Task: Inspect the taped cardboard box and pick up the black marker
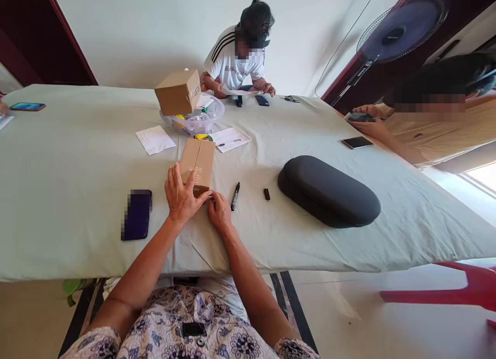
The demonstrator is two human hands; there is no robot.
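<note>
A small brown cardboard box (201, 157) with printed lines on top lies in front of me on the cloth-covered table. My left hand (182, 199) rests on its near left part, fingers spread, the thumb reaching to the near right corner. Close by that corner, my right hand (220, 210) is closed, its fingertips pinched together and nearly meeting the left thumb. A thin pale bit shows at those fingertips, too small to name. Right of this hand lies an uncapped black marker (235, 196), with its black cap (266, 194) farther right.
A black hard case (329, 191) lies at the right, a dark phone (136, 214) at the left. Beyond the box are papers (155, 140), a yellow tape measure (203, 137) and a plastic basin (217, 113) bearing another cardboard box (178, 92). Two people sit across and at the right.
</note>
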